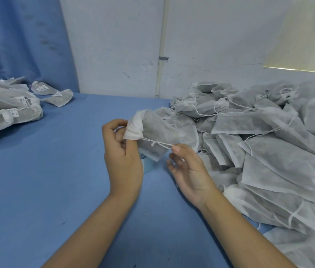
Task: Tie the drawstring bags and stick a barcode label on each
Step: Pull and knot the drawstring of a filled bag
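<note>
At the far left of the blue cloth-covered counter (60,171) lies a pile of tied grey-white non-woven drawstring bags carrying white barcode labels (7,107), in front of a blue curtain (21,39). Just to its right, two more labelled bags (56,97) lie loose on the cloth, close to the pile. In the middle, the left hand (121,151) is raised over the counter with its fingers curled round the gathered white mouth of a grey-white non-woven drawstring bag (164,134), whose body hangs out to the right and clear of the surface. A thin white drawstring (156,143) with a small knot in it runs taut from the bag's mouth across to the right hand (187,169), which pinches the string's end between thumb and forefinger while its other fingers are loosely spread below. Under the held bag, between the two hands, a pale blue round object (148,164) stands on the counter, mostly hidden. Behind it all is a white wall with an upright pale pipe (159,55). To the right, a large heap of grey-white non-woven bags with loose white strings (268,144) covers the counter out to the edge of view, and the held bag's far end reaches just up to it.
</note>
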A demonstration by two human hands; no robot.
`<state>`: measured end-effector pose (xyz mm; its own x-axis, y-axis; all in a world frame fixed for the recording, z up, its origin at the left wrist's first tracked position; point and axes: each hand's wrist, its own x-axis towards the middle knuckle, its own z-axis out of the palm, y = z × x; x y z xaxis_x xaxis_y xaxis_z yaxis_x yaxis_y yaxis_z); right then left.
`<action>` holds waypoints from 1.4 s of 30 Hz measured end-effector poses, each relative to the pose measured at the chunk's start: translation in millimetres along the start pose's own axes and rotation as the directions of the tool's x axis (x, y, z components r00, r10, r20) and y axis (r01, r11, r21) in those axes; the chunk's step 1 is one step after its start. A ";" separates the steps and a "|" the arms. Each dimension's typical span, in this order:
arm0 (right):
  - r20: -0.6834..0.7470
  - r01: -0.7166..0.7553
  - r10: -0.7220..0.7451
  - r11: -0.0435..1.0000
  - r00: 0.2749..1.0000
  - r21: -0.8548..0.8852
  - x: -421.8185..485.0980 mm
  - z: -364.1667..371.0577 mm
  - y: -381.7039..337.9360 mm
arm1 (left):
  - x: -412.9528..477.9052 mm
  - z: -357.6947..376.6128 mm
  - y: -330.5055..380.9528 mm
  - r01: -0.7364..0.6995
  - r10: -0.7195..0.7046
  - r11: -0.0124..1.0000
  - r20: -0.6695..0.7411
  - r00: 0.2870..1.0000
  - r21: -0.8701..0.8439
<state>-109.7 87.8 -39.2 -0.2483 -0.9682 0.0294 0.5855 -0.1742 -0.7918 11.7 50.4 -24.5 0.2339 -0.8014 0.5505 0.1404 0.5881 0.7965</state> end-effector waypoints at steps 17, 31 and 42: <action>0.006 -0.022 0.022 0.999 1.000 0.048 0.6 1.6 6.8 | -12.2 7.3 -1.7 0.272 -0.220 0.956 0.342 0.913 -0.112; 0.308 0.359 -0.315 0.115 0.898 -0.926 -2.9 -3.1 25.9 | 19.5 -7.7 4.9 0.550 -0.460 0.778 0.319 0.829 -0.305; 0.421 0.417 -0.309 -0.085 0.852 -0.905 -4.0 7.0 26.5 | 16.8 -9.9 -2.4 0.561 -0.470 0.794 0.346 0.812 -0.237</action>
<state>-87.8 85.8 -56.0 -0.0676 -0.8470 0.5272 -0.8517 -0.2262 -0.4727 24.9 36.6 -19.7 -0.2089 -0.9649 0.1590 0.4705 0.0433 0.8813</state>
